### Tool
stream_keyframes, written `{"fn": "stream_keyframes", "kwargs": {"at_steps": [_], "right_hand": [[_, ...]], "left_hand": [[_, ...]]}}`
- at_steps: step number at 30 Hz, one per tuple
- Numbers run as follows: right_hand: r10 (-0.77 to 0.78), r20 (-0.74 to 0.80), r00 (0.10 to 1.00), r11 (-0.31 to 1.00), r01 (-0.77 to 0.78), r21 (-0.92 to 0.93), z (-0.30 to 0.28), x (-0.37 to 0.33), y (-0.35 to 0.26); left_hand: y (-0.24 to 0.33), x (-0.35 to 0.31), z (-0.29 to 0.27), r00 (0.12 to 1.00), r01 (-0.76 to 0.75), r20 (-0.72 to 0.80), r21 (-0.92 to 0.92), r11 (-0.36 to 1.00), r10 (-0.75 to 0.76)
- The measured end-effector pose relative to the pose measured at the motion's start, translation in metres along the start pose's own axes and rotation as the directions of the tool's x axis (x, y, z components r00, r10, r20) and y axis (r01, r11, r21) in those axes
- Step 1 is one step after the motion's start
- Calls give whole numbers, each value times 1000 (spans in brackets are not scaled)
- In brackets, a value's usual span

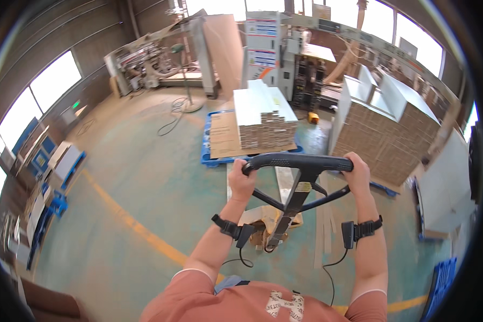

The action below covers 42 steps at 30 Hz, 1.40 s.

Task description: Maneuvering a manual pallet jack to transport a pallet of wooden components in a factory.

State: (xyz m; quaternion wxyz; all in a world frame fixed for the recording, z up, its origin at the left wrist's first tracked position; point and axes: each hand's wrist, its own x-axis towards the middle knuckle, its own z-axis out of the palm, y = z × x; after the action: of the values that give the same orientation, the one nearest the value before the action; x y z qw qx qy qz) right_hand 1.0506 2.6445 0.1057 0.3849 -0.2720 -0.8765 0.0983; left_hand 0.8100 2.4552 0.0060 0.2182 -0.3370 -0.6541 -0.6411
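Both my hands grip the black loop handle of a pallet jack. My left hand is closed round its left end and my right hand round its right end. From the handle a dark shaft slants down toward me to the jack's yellowish base. Pale forks point away from me toward a blue pallet. On that pallet lie flat cardboard and a stack of white-topped boards. I cannot tell whether the fork tips are under the pallet.
A larger board stack stands at the right, with grey-white panels beyond it. A floor-standing fan trails a cable at the far side. Grey cabinets and machinery stand behind. Loaded pallets line the left wall; a yellow line crosses the floor.
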Motion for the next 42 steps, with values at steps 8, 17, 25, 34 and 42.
{"fn": "stream_keyframes", "kwargs": {"at_steps": [8,17,25,34,42], "right_hand": [[-50,-24,998,998,51,39,18,2,3],[-75,-22,997,993,77,85,70,-1,52],[-195,-73,978,977,201,76,165,-4,108],[-248,-50,968,966,251,68,251,24,107],[-222,9,975,972,220,87,276,53,88]], "left_hand": [[-8,-7,-7,993,-22,-113,29,999,25],[-35,-48,9,981,-46,-188,26,999,50],[-106,-79,41,994,1,-107,88,996,8],[-90,-30,77,894,-428,343,461,777,289],[-121,4,93,923,-381,310,635,672,230]]}}
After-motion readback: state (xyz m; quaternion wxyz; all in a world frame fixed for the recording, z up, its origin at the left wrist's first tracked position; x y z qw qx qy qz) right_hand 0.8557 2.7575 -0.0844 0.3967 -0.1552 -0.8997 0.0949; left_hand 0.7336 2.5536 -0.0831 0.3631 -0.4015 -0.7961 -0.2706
